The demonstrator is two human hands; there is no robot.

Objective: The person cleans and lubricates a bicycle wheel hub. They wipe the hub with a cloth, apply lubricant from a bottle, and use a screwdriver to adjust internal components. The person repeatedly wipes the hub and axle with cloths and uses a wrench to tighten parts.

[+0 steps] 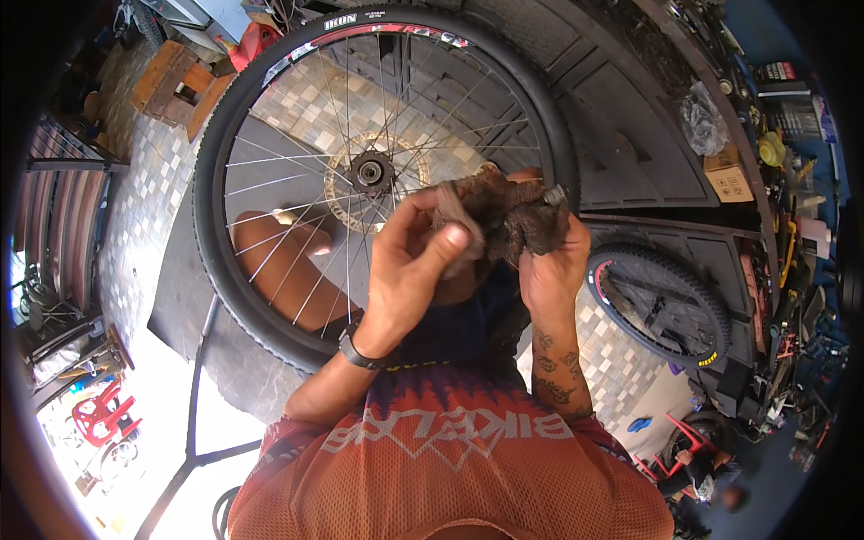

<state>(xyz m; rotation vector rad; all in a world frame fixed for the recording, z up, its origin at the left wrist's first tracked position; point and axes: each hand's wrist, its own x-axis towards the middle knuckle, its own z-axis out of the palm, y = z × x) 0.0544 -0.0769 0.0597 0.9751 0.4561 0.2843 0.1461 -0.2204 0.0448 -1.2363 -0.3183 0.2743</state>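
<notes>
A dirty brown rag (535, 225) is bunched up between my two hands in front of my chest. My left hand (409, 270) pinches one side of it, thumb on top and fingers curled behind. On the other side my right hand (560, 274) grips the cloth. A small grey ridged piece (555, 194) pokes out of the folds near my right fingers; its kind is unclear. Just beyond the hands stands a large bicycle wheel (211, 180) with a black tyre. Its hub (371, 173) and disc brake rotor (335, 200) show through the spokes, left of the rag.
Dark cabinets (621, 108) run along the far and right side. A second bicycle wheel (711, 301) lies to the right. Nearby are a cardboard box (727, 180) and a clear plastic bag (702, 121). A wooden stool (166, 85) stands far left. Another person (697, 472) is at lower right.
</notes>
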